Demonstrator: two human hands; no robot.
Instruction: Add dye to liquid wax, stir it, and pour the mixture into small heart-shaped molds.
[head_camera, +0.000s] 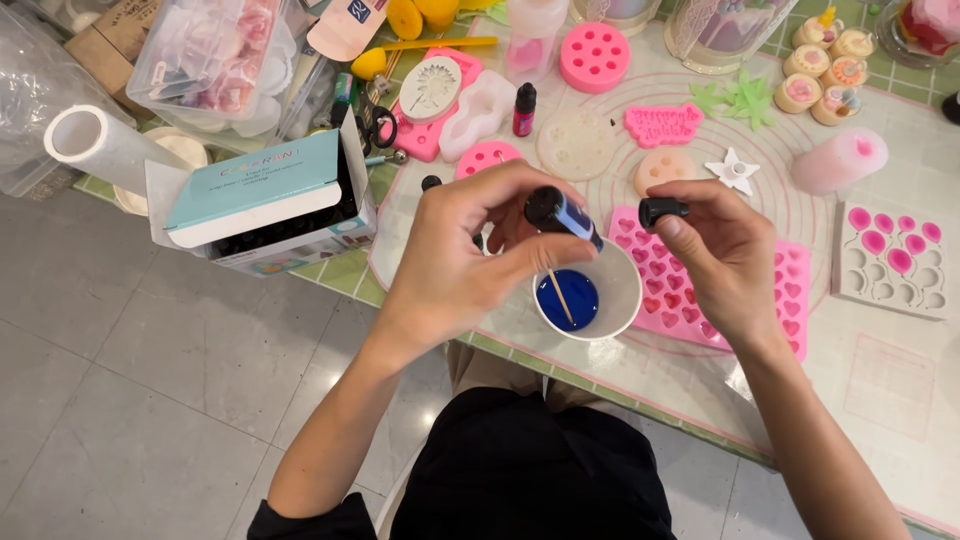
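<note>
Right now my left hand (455, 260) pinches a small dark dropper bottle (562, 215), tilted over the white cup (612, 290), which holds blue liquid (568, 298) and a thin wooden stick (560, 297). Just beside it, my right hand (725, 255) grips the bottle's black cap (662, 210) between fingertips. The cup sits on the tabletop (880, 390) near its front edge, touching (or at least overlapping) a pink heart mould (680, 285). Further left stands an open teal box (265, 195).
</note>
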